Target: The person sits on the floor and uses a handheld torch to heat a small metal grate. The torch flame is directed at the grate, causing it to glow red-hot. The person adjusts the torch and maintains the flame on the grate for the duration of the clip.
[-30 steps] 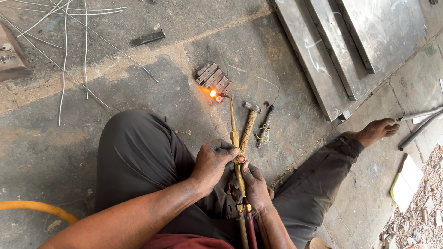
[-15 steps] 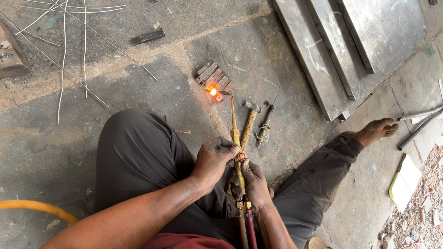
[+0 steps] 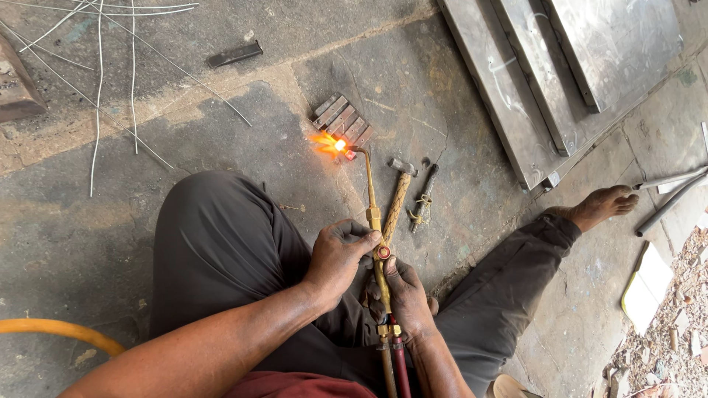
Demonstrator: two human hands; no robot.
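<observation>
Between your knees, your right hand (image 3: 404,295) wraps the brass torch (image 3: 375,243) at its handle; your left hand (image 3: 338,254) pinches its red knob (image 3: 383,252). Its tip burns orange against grey metal bars (image 3: 343,124) on the floor (image 3: 221,140), beside a hammer (image 3: 398,195).

Torch (image 3: 372,221) tip on bars (image 3: 341,125), hammer (image 3: 397,199) just rt; sheets (image 3: 560,81) far rt

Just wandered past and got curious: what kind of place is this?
Likely a small metal workshop, with work done on the concrete floor: a lit gas torch heats small metal pieces, with steel sheets and a hammer nearby.
</observation>
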